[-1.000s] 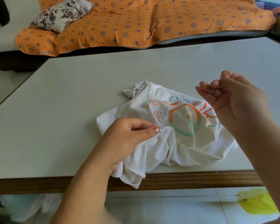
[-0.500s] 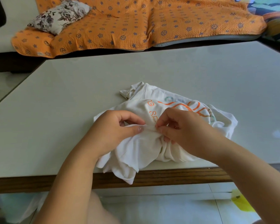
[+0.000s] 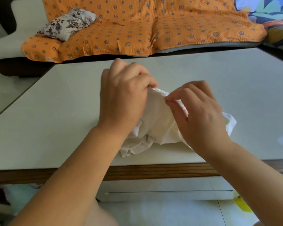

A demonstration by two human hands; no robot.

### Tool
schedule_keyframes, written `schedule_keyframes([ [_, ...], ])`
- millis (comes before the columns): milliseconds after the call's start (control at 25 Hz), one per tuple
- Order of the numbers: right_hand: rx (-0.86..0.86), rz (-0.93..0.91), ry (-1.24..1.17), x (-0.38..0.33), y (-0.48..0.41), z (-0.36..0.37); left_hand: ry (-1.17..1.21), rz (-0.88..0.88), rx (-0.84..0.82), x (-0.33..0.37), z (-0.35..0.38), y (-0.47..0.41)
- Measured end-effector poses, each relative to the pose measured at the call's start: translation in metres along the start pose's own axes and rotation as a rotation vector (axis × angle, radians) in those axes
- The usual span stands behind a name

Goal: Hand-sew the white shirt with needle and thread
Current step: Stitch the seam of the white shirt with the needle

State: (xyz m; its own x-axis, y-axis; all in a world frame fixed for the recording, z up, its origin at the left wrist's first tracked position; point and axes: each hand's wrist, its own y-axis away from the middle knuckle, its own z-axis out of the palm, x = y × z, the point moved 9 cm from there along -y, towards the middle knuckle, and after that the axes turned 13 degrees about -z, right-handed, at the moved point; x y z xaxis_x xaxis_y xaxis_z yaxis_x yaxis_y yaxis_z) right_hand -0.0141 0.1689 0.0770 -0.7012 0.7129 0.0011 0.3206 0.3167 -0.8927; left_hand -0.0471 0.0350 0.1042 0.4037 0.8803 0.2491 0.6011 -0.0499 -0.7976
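My left hand is curled round a bunched fold of the white shirt, knuckles up, lifting that fold clear of the rest of the cloth. The ridge of the fold runs out of my fist toward 4 o'clock. My right hand meets it there: thumb and forefinger are pressed together on the edge of the ridge, just beside my left thumb, and the other fingers are loosely bent above them. I cannot tell whether a needle sits in that pinch, as anything so fine is lost against the white fabric. The rest of the shirt lies crumpled under both hands on the pale table, close to the near edge at 6 o'clock. One corner spills toward the wooden front rail and another flap shows past my right wrist at 3 o'clock. Beyond the table at 12 o'clock is a sofa under an orange patterned cover, with a floral pillow at 11 o'clock and a multicoloured cloth at 1 o'clock. A yellow scrap lies on the floor at 5 o'clock.
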Motion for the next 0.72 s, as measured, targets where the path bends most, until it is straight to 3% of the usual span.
schedule_keyframes([
  [160, -0.326, -0.042, 0.021, -0.012, 0.048, 0.054, 0.032, -0.260, -0.399, -0.045, 0.068, 0.063],
  [320, -0.455, 0.007, -0.054, -0.008, 0.078, 0.072, 0.133, -0.383, -0.532, -0.066, 0.078, 0.091],
  [440, -0.400, 0.263, -0.254, 0.002, 0.077, 0.059, 0.169, -0.394, -0.401, -0.060, 0.051, 0.086],
  [520, -0.264, 0.509, -0.341, 0.017, 0.070, 0.046, 0.125, -0.377, -0.221, -0.048, 0.021, 0.077],
  [560, -0.180, 0.624, -0.390, 0.023, 0.067, 0.039, 0.209, -0.458, -0.250, -0.045, 0.016, 0.076],
  [640, -0.014, 0.812, -0.562, 0.027, 0.059, 0.031, 0.540, -0.838, -0.645, -0.039, 0.042, 0.096],
  [720, 0.041, 0.904, -0.772, 0.016, 0.052, 0.032, 0.959, -1.198, -1.023, -0.018, 0.068, 0.131],
])
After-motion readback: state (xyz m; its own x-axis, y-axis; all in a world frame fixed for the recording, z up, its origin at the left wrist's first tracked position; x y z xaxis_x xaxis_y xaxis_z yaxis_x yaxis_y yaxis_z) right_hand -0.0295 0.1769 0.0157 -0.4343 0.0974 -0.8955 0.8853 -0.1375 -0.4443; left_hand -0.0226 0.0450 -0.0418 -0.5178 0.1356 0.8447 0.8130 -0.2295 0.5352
